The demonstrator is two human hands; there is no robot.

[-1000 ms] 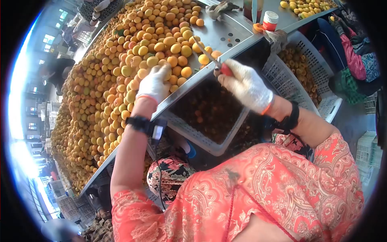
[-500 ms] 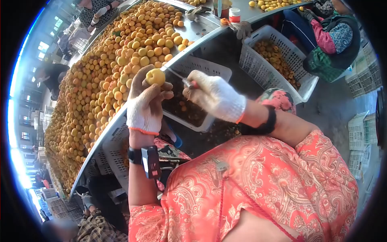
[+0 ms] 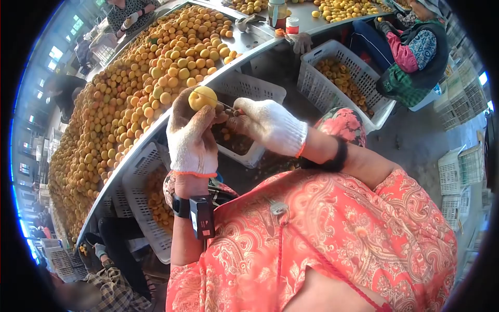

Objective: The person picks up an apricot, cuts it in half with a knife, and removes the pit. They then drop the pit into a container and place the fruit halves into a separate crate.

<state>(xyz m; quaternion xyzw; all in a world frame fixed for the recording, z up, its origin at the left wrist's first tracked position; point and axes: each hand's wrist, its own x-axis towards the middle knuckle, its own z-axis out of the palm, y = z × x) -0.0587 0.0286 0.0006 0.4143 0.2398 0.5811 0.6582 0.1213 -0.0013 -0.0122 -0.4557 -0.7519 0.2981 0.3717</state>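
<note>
A yellow apricot (image 3: 202, 99) sits in the fingers of my left hand (image 3: 193, 143), which wears a white glove with a brown palm. My right hand (image 3: 273, 126), gloved the same way, is closed around a small knife (image 3: 227, 108). Its thin blade reaches the side of the apricot, and the two hands are close together. Just beyond the left hand is the metal table's edge, with a large heap of apricots (image 3: 150, 78) on it. Below the hands stands a crate (image 3: 253, 158) with dark contents, partly hidden by them.
A white crate of apricot pieces (image 3: 382, 117) stands on the right beside a seated person (image 3: 416, 52). Another crate (image 3: 140, 182) with apricot pieces is under the table at left. A jar (image 3: 277, 14), a red-and-white container (image 3: 292, 25) and gloves (image 3: 300, 42) lie along the table edge.
My right hand has moved left toward the apricot, bringing the knife blade from beside it to its surface. The left hand keeps hold of the apricot. The view has shifted slightly.
</note>
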